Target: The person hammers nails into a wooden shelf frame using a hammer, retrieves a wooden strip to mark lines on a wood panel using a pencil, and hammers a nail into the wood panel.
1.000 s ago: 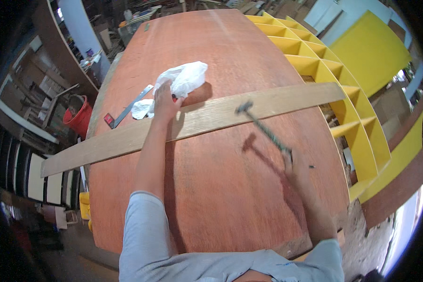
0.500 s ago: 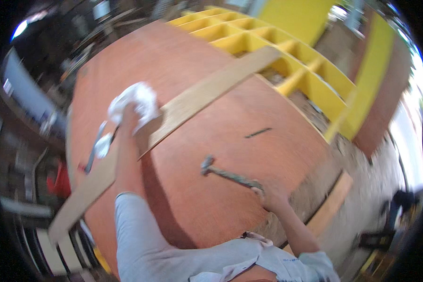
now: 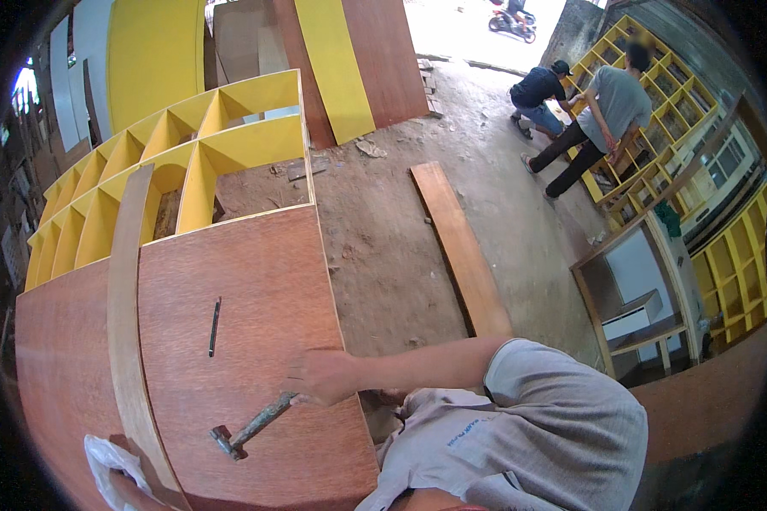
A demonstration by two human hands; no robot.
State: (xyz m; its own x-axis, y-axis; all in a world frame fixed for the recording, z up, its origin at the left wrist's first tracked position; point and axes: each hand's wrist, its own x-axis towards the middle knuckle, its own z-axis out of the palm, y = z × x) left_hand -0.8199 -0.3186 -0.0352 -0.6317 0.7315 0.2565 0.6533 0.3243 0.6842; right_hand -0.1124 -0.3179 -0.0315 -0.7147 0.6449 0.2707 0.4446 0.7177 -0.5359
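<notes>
My right hand [image 3: 320,375] is closed around the handle end of a hammer [image 3: 268,415], whose metal head rests on a reddish-brown plywood sheet [image 3: 239,247]. A dark pencil-like stick [image 3: 215,326] lies on the sheet beyond the hammer. At the lower left edge, my left hand [image 3: 132,494] is partly cut off, with a crumpled white plastic bag [image 3: 111,460] in its grip; the bag hides its fingers. Beside the bag a long, narrow wooden strip [image 3: 126,315] crosses the plywood and reaches onto a yellow shelf frame [image 3: 198,183].
A loose plank [image 3: 460,247] lies on the dirt floor to the right. Yellow and brown panels [image 3: 341,68] lean at the back. Two people [image 3: 609,102] work at another yellow shelf unit [image 3: 673,94]. An unfinished cabinet [image 3: 635,298] stands at the right.
My view has swung to the right, bringing the floor, people and cabinet into sight. Hammer and stick keep their places on the plywood. My left hand now sits at the picture's lower edge.
</notes>
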